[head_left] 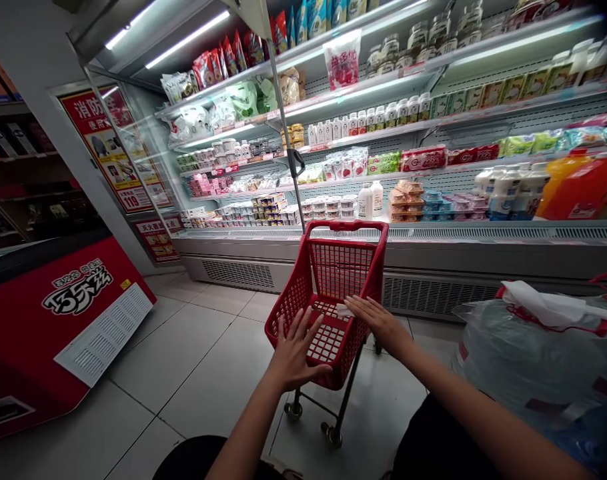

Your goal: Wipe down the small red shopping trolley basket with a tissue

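Observation:
A red shopping cart [343,257] with a plastic lattice basket stands in front of me on dark metal legs. My left hand [298,350] is over the near left part of the basket, its fingers spread and nothing in them. My right hand [381,323] reaches over the basket's right side with its fingers stretched out. At those fingertips is a small white piece [344,311], perhaps paper; whether the hand touches it I cannot tell. Inside the basket, a red panel and the open grid of the bottom show.
Behind the cart runs a lit refrigerated display case [233,250] with several shelves of packaged goods and a glass door edge. A red freezer [58,327] stands at left. Plastic-wrapped bundles [528,353] are at right, beside my right arm. Pale tiles [193,353] cover the floor.

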A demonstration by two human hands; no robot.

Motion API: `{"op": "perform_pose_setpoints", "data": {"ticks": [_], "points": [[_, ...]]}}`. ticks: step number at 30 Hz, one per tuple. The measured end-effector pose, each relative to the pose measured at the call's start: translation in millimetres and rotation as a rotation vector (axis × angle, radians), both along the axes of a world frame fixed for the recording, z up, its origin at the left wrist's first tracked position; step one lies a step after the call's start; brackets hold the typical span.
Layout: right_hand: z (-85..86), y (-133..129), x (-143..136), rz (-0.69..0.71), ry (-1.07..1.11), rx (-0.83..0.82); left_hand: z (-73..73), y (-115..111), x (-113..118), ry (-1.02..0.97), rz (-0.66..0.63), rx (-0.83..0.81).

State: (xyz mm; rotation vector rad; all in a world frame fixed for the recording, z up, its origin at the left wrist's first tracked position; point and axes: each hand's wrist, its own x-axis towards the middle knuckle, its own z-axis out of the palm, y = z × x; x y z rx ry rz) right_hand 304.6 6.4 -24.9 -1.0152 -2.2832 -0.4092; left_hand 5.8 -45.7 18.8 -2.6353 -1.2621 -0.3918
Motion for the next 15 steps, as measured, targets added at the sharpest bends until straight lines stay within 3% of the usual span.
{"op": "perform_pose_setpoints", "data": {"ticks": [3, 8, 11, 15], "points": [[-3.6, 17, 7, -0.040, 0.036, -0.026, -1.7, 8, -11, 0.027, 0.061, -0.040], [-3.7, 27, 1, -0.071, 0.085, -0.063, -11.1, 13, 6, 0.024, 0.131, 0.033], [-3.9, 14, -9, -0.059, 0.103, -0.069, -17.3, 11, 13, -0.002, 0.181, 0.087], [-12.9, -30, -32, -0.031, 0.097, -0.050, -24.9, 4, 18, -0.036, 0.239, 0.113]]}}
